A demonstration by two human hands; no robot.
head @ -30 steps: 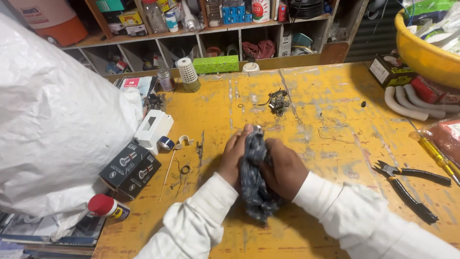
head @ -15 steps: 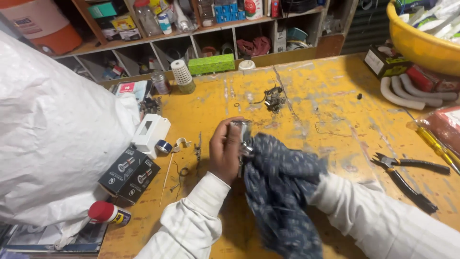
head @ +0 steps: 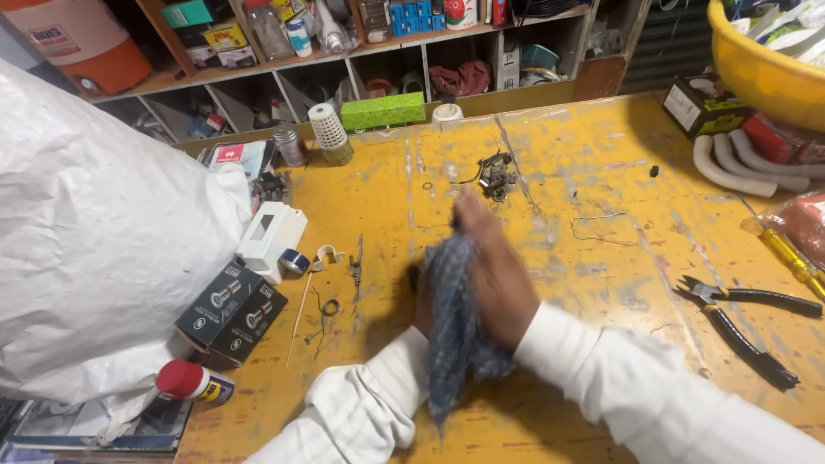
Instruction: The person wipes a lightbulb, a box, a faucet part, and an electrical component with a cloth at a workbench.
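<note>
A dark blue cloth [head: 454, 331] hangs between both hands at the near middle of the yellow workbench [head: 601, 223]. The right hand [head: 494, 271] lies flat over it with fingers stretched out, pressing it against the left hand [head: 421, 301], whose grip is hidden behind the fabric, so I cannot tell. Black pliers [head: 739, 318] lie well apart to the right, and two black boxes [head: 232, 311] sit to the left.

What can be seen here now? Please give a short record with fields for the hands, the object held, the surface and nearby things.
Right hand: lies over the dark blue cloth, blurred by motion
Left hand: mostly hidden under the cloth
Object inside cloth: cannot tell
Surface: worn yellow table
Right side: black pliers
Left side: white plastic box, two black boxes
Behind hands: small metal part
</note>
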